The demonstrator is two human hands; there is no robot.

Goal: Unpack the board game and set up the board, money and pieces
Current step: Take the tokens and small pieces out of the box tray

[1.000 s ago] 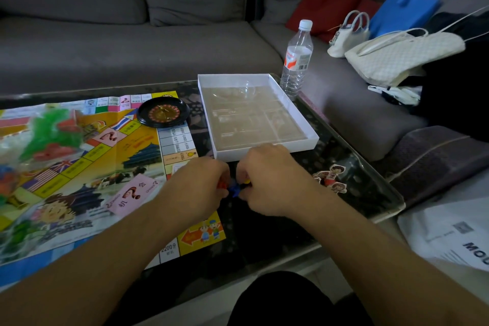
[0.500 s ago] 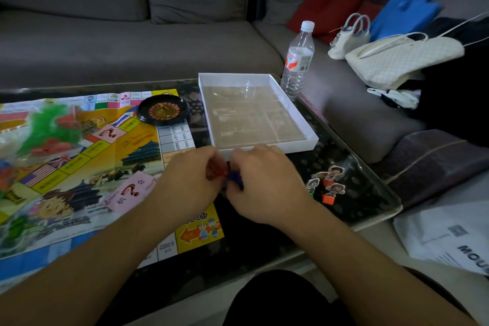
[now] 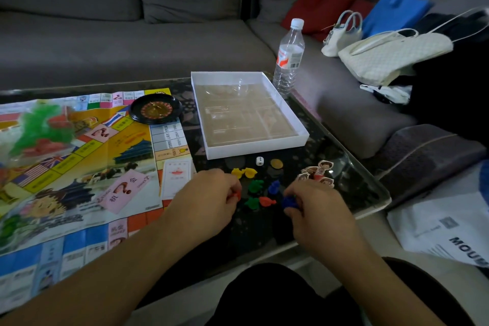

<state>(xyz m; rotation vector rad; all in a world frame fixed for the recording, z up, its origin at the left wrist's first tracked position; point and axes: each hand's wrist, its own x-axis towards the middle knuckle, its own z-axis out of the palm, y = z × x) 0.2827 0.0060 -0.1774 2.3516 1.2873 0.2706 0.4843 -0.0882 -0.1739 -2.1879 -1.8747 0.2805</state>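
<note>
Holding: the left hand pinches a small red piece between curled fingers at the board's right edge; the right hand grips a blue piece with its fingers curled round it.
Loose pieces: between the two hands on the dark glass table lie two yellow pieces, two green pieces, an orange-red piece and another blue one (their exact shapes are too small to make out).
Die: a white die sits just in front of the box, with a round yellow token beside it.
Figures: cardboard character cut-outs lie in a cluster just beyond the right hand.
Board: the paper game board is spread flat over the table's left part, creased along its folds.
On the board: a black roulette wheel at its far right corner, a pink question-mark card, a pale card stack near the left hand, and a clear bag of green and red plastic bits at the left.
Box: the white box tray stands open beyond the pieces, holding a clear plastic insert.
Bottle: a water bottle stands upright at the table's far right edge.
Surroundings: grey sofa, white handbags, red cushion, blue bag.
</note>
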